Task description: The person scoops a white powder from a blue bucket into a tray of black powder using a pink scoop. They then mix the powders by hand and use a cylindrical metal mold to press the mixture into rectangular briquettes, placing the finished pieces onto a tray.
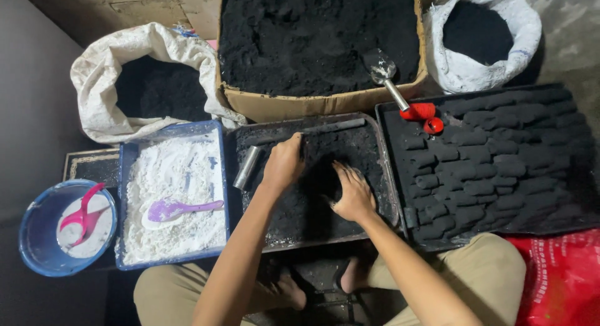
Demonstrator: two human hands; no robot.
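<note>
The one view comes from a camera on the person's head, looking almost straight down past the forearms and knees onto trays laid on the floor. It sits close: the middle tray [375, 123] of black powder fills the frame's centre, with the cardboard box [294, 104] running off the top edge and a red bag [562, 282] cut by the lower right corner. No second view shares the scene.

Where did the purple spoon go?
In the head view, the purple spoon lies on the white powder in the blue tray, left of the left hand, beside the blue bucket.
</note>
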